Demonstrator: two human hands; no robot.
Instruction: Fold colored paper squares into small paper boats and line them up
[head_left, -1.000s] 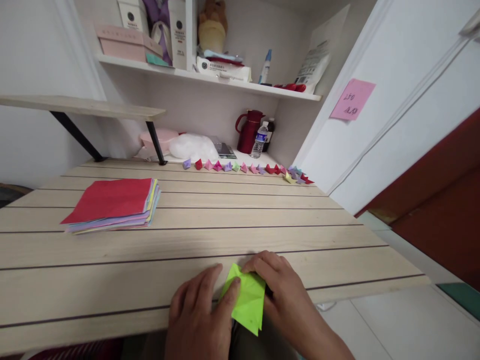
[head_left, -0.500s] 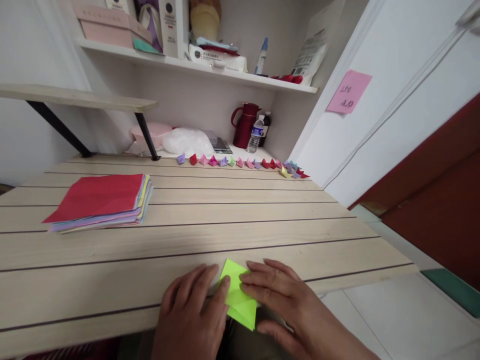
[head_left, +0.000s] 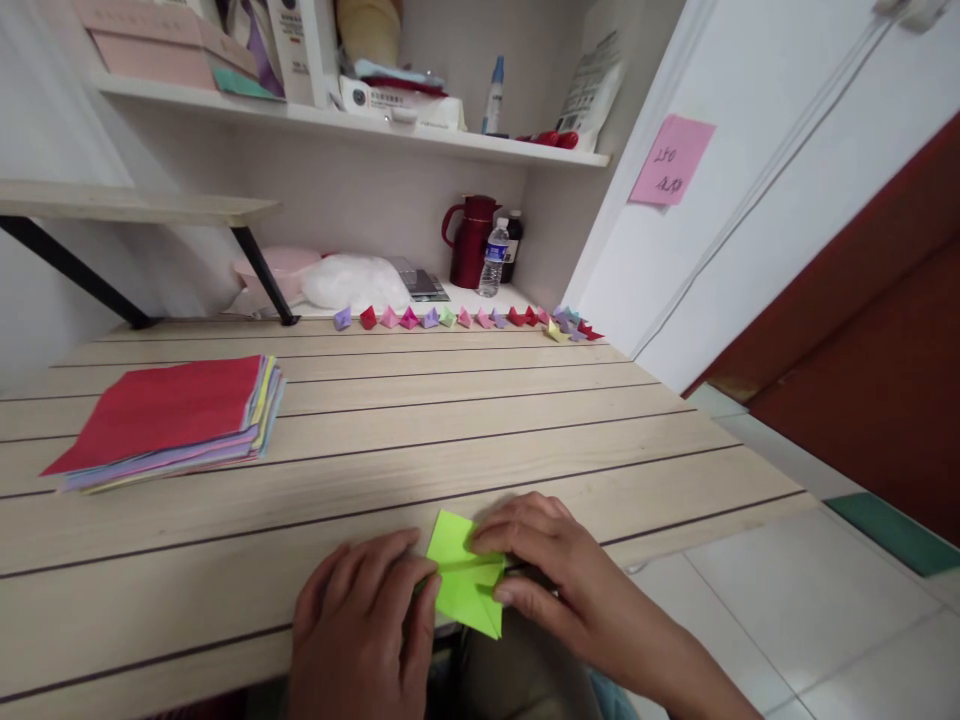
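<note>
Left hand (head_left: 367, 620): index finger and thumb closed on the left edge of the green paper, other fingers curled over the table.
Right hand (head_left: 551, 565): fingertips on the paper's upper right, thumb at its right edge; closed on the sheet, apart from the other hand.
Green paper (head_left: 466, 592): directly between the hands, at the table's near edge; neither hand is clearly nearer, since both touch it.
Long axis: from a far-left corner to a near-right point, aslant to the table's grooves.
Paper surface: thin, matt, bright, with a crease across the middle and layered lower edges.
Table (head_left: 420, 410): pale wood grain, straight dark grooves.
Paper stack (head_left: 169, 410): beyond the left hand, flat sheets, red uppermost, edges uneven.
Folded papers (head_left: 448, 316): small, pointed, many-coloured, in a row at the far edge.
Jug (head_left: 469, 250): dark red, smooth, rounded, behind the row.
Bottle (head_left: 492, 272): clear, ribbed, beside the jug.
</note>
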